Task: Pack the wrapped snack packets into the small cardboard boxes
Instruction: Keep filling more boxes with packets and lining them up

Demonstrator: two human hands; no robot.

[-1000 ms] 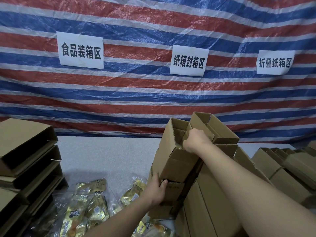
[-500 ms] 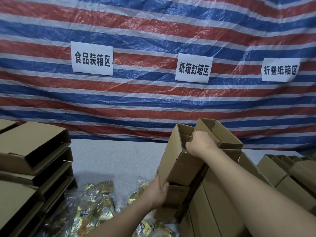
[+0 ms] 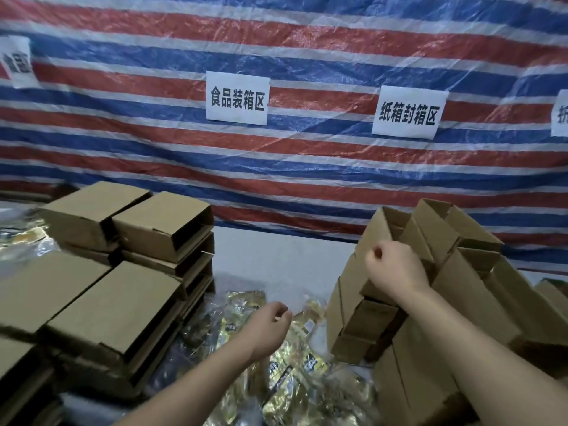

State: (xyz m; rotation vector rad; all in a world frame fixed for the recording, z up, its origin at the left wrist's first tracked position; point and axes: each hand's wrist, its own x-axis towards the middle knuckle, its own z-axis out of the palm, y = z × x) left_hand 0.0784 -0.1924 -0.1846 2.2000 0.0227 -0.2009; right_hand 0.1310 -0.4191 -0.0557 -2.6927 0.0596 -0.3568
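Gold and clear wrapped snack packets [image 3: 295, 373] lie in a loose heap on the grey table [image 3: 276, 256] in front of me. My left hand [image 3: 270, 327] hovers just above the heap, fingers loosely curled and holding nothing. An open brown cardboard box [image 3: 373, 229] stands on end at the left of a pile of empty boxes [image 3: 479, 290] on the right. My right hand [image 3: 396, 272] grips that box by its upper rim, fingers hooked inside. The box's lower part is partly hidden by my wrist.
Stacks of closed flat cardboard boxes [image 3: 116, 305] fill the left side, several layers high. More packets [image 3: 24, 241] lie at the far left behind them. A red, white and blue striped tarp [image 3: 307, 167] with white paper signs [image 3: 237, 98] closes off the back.
My left hand has let go of the box's lower end and moved left, out over the packets. The view has swung left. My right hand still holds the box rim.
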